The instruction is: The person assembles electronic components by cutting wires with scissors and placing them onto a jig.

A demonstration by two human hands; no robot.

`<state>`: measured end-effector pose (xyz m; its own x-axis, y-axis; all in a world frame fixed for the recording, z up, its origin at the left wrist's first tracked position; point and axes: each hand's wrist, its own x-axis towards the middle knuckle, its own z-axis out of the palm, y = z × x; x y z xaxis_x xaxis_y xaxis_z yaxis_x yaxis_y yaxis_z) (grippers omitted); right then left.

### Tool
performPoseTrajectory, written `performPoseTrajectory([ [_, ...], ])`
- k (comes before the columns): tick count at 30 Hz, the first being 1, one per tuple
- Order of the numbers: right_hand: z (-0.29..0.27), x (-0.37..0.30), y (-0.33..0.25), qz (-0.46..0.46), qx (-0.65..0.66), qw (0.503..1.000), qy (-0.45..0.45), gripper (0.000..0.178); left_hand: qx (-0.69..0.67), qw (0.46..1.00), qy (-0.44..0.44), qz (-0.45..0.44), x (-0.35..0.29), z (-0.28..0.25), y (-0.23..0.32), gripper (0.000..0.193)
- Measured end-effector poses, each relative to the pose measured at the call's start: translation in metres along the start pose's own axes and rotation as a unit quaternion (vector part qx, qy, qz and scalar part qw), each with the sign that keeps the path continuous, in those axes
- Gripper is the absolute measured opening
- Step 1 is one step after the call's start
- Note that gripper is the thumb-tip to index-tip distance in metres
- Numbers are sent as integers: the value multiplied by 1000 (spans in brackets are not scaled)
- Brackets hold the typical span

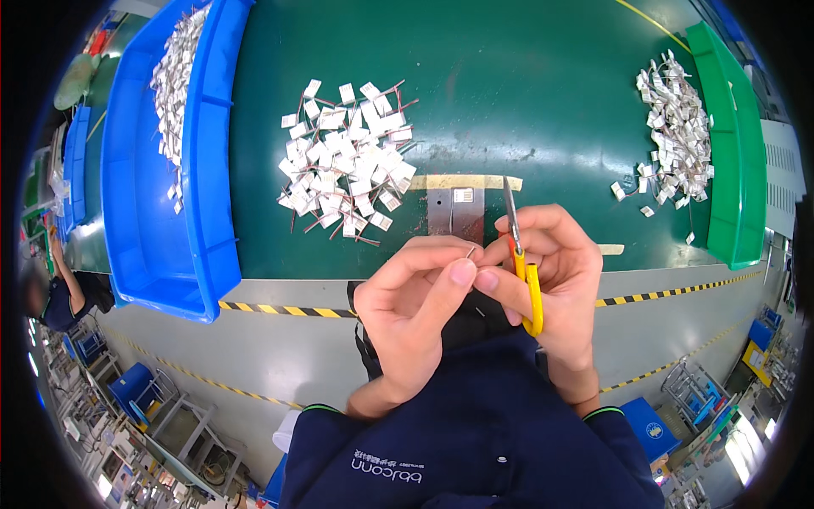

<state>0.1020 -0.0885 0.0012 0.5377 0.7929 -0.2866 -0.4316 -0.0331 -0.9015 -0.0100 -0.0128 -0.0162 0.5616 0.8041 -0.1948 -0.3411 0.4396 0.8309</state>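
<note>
In front of my body, my left hand (415, 297) is closed, thumb and forefinger pinching a thin wire (471, 252) whose tip pokes up between them. The rest of that piece is hidden by the fingers. My right hand (555, 276) is closed around yellow-handled scissors (533, 297), blades pointing away from me. Its thumb and fingertips meet those of the left hand. Just beyond my hands, a metal plate (441, 218) is held to the green table by beige tape (496, 181). One white connector (463, 195) lies on the plate.
A loose pile of white connectors with short wires (343, 161) lies left of the plate. Farther left stands a blue bin (212, 170) with many more inside. At the right, another connector heap (678, 127) sits beside a green bin (733, 161). A person (64, 293) is at far left.
</note>
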Motion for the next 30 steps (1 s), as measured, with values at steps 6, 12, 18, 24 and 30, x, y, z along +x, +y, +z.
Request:
performPoseTrajectory([
  [6,0,-3,-2,-17,25,999,30,38,31,999,-20,20,-3,2,0,10],
  [12,2,-7,-3,-17,60,997,45,38,48,997,-27,60,-3,6,-3,9],
  [18,5,-8,1,-47,6,998,31,38,11,999,23,28,-3,6,-6,5],
  [24,5,-9,5,-71,-45,996,37,37,-5,999,43,18,-3,5,-6,4],
  [30,9,-9,4,-58,-64,996,38,39,-17,999,42,5,-3,3,-2,4],
])
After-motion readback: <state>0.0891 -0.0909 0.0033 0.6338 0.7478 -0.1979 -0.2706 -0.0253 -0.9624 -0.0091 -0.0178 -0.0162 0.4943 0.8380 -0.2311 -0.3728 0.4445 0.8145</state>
